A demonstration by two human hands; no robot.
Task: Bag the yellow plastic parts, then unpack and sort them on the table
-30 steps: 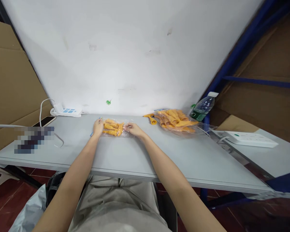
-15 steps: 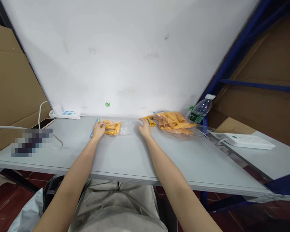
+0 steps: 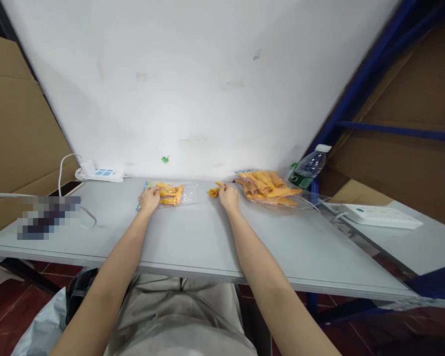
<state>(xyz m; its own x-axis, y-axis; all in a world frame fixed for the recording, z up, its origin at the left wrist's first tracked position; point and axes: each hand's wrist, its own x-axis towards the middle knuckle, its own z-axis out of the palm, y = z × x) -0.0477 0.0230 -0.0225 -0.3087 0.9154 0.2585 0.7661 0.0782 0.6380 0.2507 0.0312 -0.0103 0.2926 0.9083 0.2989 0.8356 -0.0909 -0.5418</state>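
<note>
At the header end of a clear plastic bag (image 3: 190,194) on the left, my left hand (image 3: 149,199) has its fingers curled around the edge. Inside the bag lie several orange horn-shaped pieces (image 3: 169,194), side by side. My right hand (image 3: 230,197) is closed on a loose orange horn-shaped piece (image 3: 213,192), whose hollow wide end points left. Part of that piece is hidden by my fingers. Just right of my right hand rests a fuller clear bag (image 3: 294,201), stuffed with several similar orange pieces (image 3: 265,184).
A water bottle (image 3: 309,167) leans at the back right, near a white power strip (image 3: 381,216). Another power strip (image 3: 104,175), a phone (image 3: 68,189) and white cables lie on the left. A white wall (image 3: 207,99) bounds the table (image 3: 193,242) at the back.
My right hand has closed on the loose orange piece. Its wide end, earlier right of the hand, now shows on the left. My left hand stays at the bag, which has shifted slightly left.
</note>
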